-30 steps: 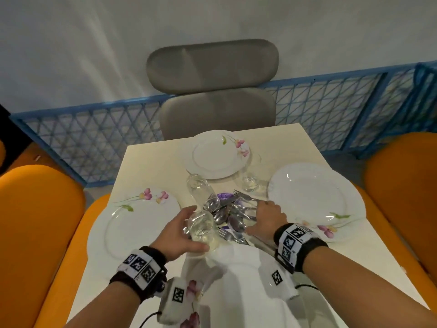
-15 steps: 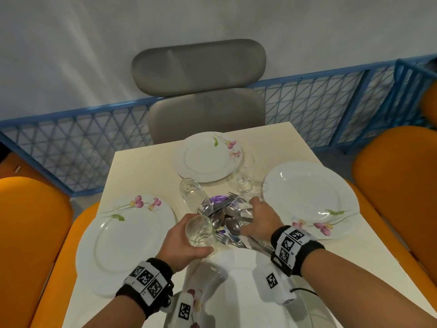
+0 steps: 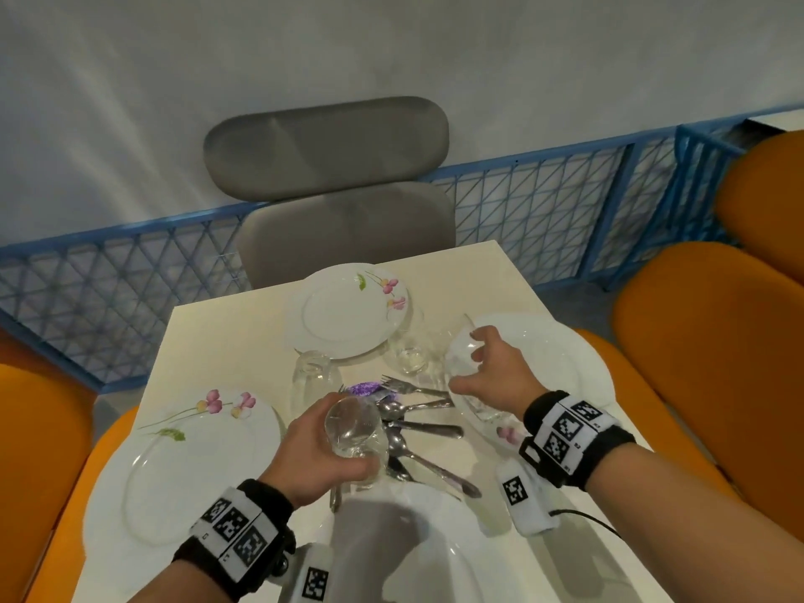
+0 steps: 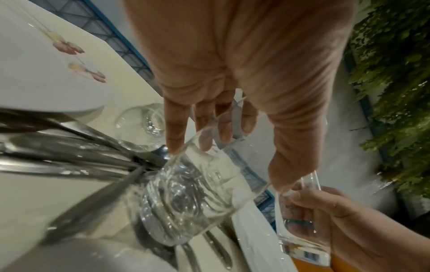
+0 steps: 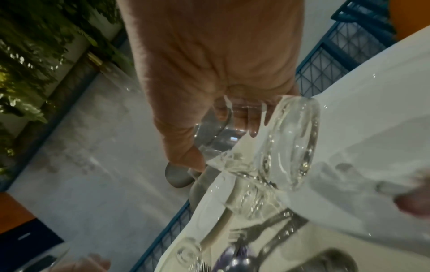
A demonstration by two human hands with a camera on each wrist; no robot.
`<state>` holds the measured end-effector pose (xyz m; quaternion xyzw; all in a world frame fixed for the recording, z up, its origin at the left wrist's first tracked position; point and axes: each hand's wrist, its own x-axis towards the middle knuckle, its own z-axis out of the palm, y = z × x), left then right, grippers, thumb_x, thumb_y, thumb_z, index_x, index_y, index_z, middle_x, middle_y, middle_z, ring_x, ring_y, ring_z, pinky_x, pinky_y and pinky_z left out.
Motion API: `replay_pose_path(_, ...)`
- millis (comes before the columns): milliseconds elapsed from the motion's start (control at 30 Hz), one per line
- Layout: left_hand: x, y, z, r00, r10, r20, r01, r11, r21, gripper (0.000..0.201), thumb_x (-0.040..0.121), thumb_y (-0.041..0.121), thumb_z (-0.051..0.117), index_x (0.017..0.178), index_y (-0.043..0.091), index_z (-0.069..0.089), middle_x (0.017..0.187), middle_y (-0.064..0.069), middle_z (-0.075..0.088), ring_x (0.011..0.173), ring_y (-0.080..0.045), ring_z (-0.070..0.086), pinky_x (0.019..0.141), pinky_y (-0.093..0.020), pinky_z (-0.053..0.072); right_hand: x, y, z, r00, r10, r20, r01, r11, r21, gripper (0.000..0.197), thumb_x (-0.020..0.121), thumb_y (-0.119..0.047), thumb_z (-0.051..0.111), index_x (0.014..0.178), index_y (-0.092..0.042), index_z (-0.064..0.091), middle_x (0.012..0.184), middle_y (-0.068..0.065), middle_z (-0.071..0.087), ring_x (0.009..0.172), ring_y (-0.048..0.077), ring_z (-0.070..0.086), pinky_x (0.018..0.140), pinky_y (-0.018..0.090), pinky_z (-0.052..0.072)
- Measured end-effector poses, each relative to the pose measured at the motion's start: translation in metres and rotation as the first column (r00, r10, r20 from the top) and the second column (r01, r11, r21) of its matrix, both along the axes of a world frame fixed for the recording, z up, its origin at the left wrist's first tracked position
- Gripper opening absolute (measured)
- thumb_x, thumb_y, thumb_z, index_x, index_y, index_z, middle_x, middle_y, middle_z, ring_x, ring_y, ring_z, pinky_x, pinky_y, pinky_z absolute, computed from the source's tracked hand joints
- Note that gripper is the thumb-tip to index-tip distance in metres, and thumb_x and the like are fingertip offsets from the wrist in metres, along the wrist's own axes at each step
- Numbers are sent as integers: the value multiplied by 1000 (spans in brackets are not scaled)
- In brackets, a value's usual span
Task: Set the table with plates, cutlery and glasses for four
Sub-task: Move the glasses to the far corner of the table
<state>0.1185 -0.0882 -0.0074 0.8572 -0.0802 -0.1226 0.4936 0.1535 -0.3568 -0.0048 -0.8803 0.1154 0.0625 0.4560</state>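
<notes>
My left hand (image 3: 319, 446) wraps a clear tumbler (image 3: 354, 433), tipped on its side, above the pile of spoons and forks (image 3: 413, 424) at the table's (image 3: 209, 341) middle. My right hand (image 3: 500, 376) reaches forward, fingers curled round a second tumbler (image 3: 463, 367), tilted over the right plate's (image 3: 578, 363) edge.

My cream table (image 3: 226, 337) carries four white plates: a flowered one at the far end (image 3: 348, 311), one on my left (image 3: 191, 463), one on my right (image 3: 561, 359), one nearest me (image 3: 417, 554). Mid-table there's a heap of spoons and forks (image 3: 413, 424), plus an upside-down glass (image 3: 314, 376) and an upright glass (image 3: 411, 354).
</notes>
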Motion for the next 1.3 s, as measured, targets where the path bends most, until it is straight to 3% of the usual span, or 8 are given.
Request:
replay_pose_path(233, 20, -94, 46, 998, -40, 51, 42, 998, -42, 63, 57, 22, 90, 110, 34, 57, 106, 15, 64, 102, 5, 59, 74, -17, 52, 47, -63, 23, 988, -100, 117, 93, 993, 67, 81, 67, -20, 83, 134, -13, 38, 121, 12, 54, 106, 23, 55, 87, 32, 48)
replay_pose_path(300, 35, -127, 54, 996, -23, 88, 28, 998, -56, 62, 58, 22, 89, 109, 33, 56, 108, 16, 63, 103, 5, 58, 81, -17, 48, 65, -81, 24, 985, -111, 135, 102, 992, 78, 80, 66, -20, 83, 133, -13, 39, 120, 11, 54, 108, 24, 56, 89, 33, 49)
replay_pose_path(600, 139, -233, 40, 966, 255, 51, -244, 957, -154, 72, 61, 16, 88, 122, 18, 48, 115, 2, 55, 108, -18, 55, 93, -37, 49, 147, -138, 10, 967, -187, 173, 165, 977, 136, 70, 66, -14, 82, 123, -10, 42, 114, 4, 54, 103, 17, 53, 79, 27, 43)
replay_pose_path(700, 172, -251, 27, 941, 338, 34, -330, 933, -143, 75, 62, 17, 87, 125, 17, 47, 121, -1, 56, 110, -18, 53, 92, -33, 45, 171, -149, -1, 967, -209, 148, 189, 973, 134, 74, 63, -20, 83, 123, -16, 41, 124, 5, 57, 109, 18, 55, 92, 32, 45)
replay_pose_path(800, 199, -264, 22, 915, 403, 26, -398, 911, -110, 71, 64, 18, 85, 124, 19, 47, 123, 2, 56, 112, -18, 53, 86, -26, 38, 189, -154, -10, 973, -193, 128, 199, 979, -36, 74, 62, -33, 82, 122, -21, 40, 123, -4, 58, 119, 24, 49, 101, 43, 37)
replay_pose_path(933, 230, -270, 17, 885, 465, 10, -465, 885, -21, 62, 68, 19, 83, 119, 17, 49, 118, 2, 58, 108, -21, 56, 77, -24, 33, 212, -155, -24, 972, -212, 104, 213, 977, 2, 72, 61, -27, 85, 119, -20, 42, 113, -5, 57, 122, 27, 42, 100, 45, 41)
replay_pose_path(1100, 268, -270, 0, 842, 537, -57, -537, 843, 13, 69, 65, 18, 86, 122, 17, 47, 113, -1, 59, 107, -27, 59, 93, -41, 50, 240, -154, -43, 973, -214, 88, 213, 977, 17, 77, 57, -18, 90, 120, -17, 46, 127, 1, 57, 120, 23, 50, 94, 34, 45)
replay_pose_path(1300, 299, -269, -18, 818, 561, -128, -563, 826, 26, 82, 67, 16, 85, 135, 18, 40, 124, -4, 57, 111, -28, 58, 92, -40, 50, 266, -150, -58, 972, -208, 107, 213, 976, -37, 80, 55, -17, 92, 121, -13, 47, 122, 4, 59, 114, 23, 55, 88, 32, 47)
